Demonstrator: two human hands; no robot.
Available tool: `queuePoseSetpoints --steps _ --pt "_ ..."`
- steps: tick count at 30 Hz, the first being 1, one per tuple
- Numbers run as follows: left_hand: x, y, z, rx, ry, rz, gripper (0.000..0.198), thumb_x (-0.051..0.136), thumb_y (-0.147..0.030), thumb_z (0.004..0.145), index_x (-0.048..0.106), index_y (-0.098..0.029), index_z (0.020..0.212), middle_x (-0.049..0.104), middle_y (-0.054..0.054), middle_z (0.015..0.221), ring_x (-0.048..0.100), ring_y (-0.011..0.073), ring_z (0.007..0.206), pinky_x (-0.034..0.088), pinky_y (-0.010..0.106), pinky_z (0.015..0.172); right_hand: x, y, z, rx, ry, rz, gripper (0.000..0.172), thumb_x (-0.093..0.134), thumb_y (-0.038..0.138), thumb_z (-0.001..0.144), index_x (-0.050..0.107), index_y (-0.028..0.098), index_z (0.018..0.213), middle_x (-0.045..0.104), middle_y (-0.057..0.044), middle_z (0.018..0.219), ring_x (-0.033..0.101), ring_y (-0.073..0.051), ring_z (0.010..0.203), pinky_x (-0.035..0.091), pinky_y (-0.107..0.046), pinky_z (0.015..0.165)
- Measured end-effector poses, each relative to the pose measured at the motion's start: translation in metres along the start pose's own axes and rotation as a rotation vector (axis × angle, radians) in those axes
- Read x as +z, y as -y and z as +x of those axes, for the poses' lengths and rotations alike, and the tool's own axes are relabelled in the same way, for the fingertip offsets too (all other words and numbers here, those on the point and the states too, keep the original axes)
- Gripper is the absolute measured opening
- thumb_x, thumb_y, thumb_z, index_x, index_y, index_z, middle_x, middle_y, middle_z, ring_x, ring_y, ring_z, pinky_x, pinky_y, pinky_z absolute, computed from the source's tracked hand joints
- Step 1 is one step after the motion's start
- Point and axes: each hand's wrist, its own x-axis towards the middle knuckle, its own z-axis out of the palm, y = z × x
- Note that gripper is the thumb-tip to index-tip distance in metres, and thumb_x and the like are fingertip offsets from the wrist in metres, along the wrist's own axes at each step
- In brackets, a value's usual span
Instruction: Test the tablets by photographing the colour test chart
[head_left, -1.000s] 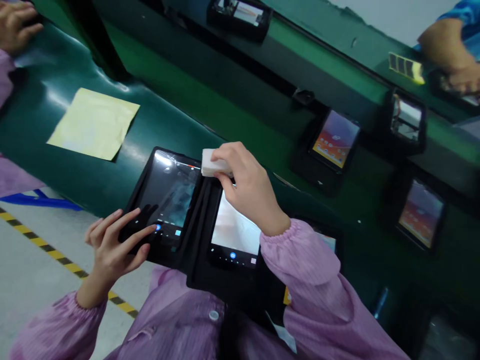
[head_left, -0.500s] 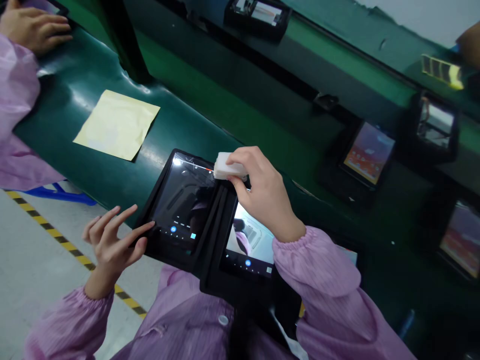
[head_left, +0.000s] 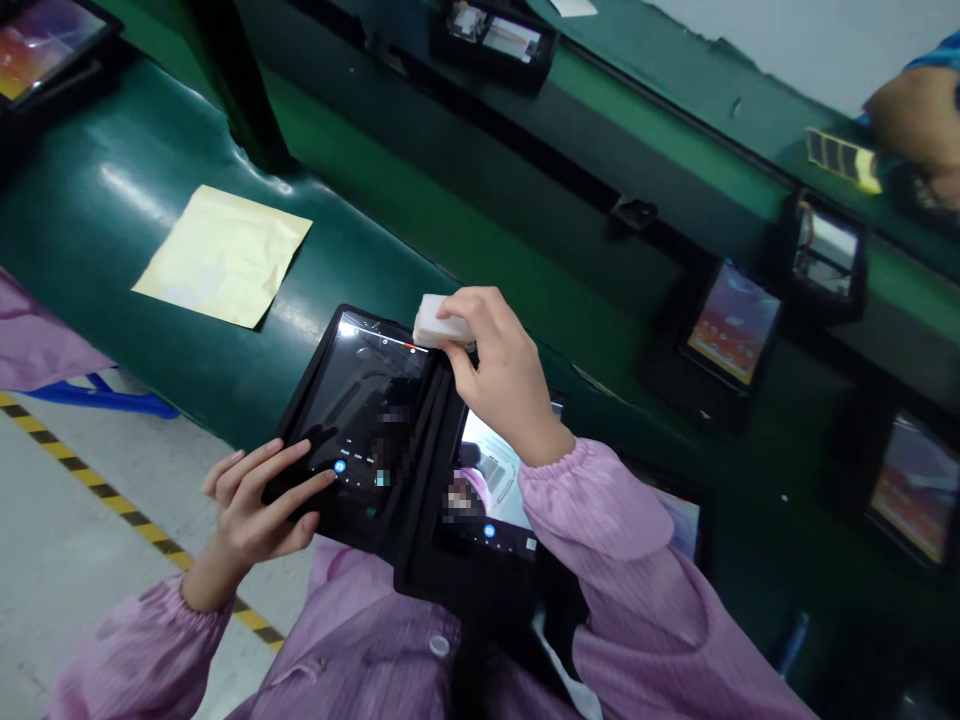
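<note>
Two black-cased tablets lie side by side at the near edge of a dark green belt (head_left: 90, 230). My left hand (head_left: 262, 505) rests on the near left corner of the left tablet (head_left: 360, 420), fingers apart, a fingertip close to the blue button on its screen. My right hand (head_left: 499, 380) is closed on a small white block (head_left: 439, 322), held over the top edge between the two devices. The right tablet (head_left: 487, 490) shows a bright camera picture and lies partly under my right wrist and pink sleeve.
A yellow sheet (head_left: 221, 255) lies on the belt to the left. Several more lit tablets (head_left: 731, 322) sit on the belt and the green rail at the right. Another person's hand (head_left: 911, 120) is at the top right. A pink sleeve (head_left: 30, 335) shows at the left edge.
My left fingers came back down onto the left tablet after lifting off. The hand at the top left has gone from view. My right hand keeps the white block in about the same place.
</note>
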Motion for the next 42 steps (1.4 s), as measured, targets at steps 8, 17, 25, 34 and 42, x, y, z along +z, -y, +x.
queuePoseSetpoints --steps 8,17,25,34,42 --pt "0.002 0.0 0.003 -0.008 0.008 -0.005 0.029 0.056 -0.047 0.099 0.08 -0.034 0.109 0.072 0.009 0.118 0.062 0.0285 0.109 0.041 0.046 0.097 0.01 0.002 0.007 0.008 0.02 -0.001 0.038 0.051 -0.003 0.092 0.054 0.025 0.116 0.061 -0.006 0.124 0.062 -0.024 0.111 0.058 -0.043 0.092" --pt "0.002 0.001 0.004 -0.021 0.022 -0.007 0.028 0.056 -0.046 0.098 0.079 -0.035 0.11 0.071 0.009 0.119 0.061 0.0285 0.11 0.04 0.045 0.097 0.008 -0.002 0.006 0.001 -0.009 -0.009 0.035 0.051 -0.001 0.095 0.054 0.026 0.117 0.061 -0.006 0.125 0.063 -0.025 0.112 0.058 -0.043 0.092" --pt "0.003 0.003 0.003 0.005 0.033 -0.01 0.029 0.056 -0.047 0.098 0.08 -0.035 0.109 0.071 0.009 0.12 0.061 0.0292 0.11 0.04 0.046 0.095 0.002 -0.006 0.004 0.016 -0.014 -0.026 0.034 0.049 0.001 0.096 0.054 0.027 0.117 0.062 -0.006 0.126 0.064 -0.025 0.112 0.057 -0.043 0.091" --pt "0.003 0.005 0.002 0.033 0.055 -0.01 0.029 0.057 -0.047 0.098 0.08 -0.035 0.112 0.071 0.009 0.123 0.061 0.0291 0.111 0.04 0.045 0.095 0.008 -0.005 0.001 0.018 0.018 -0.032 0.031 0.049 0.003 0.097 0.057 0.026 0.117 0.063 -0.007 0.124 0.064 -0.026 0.109 0.057 -0.044 0.091" --pt "0.002 0.005 0.003 0.03 0.08 -0.012 0.029 0.056 -0.047 0.099 0.08 -0.036 0.111 0.071 0.009 0.125 0.061 0.0296 0.114 0.04 0.046 0.097 0.011 -0.004 0.002 0.029 -0.009 -0.04 0.034 0.048 0.001 0.096 0.059 0.024 0.118 0.065 -0.006 0.124 0.064 -0.025 0.107 0.057 -0.042 0.089"
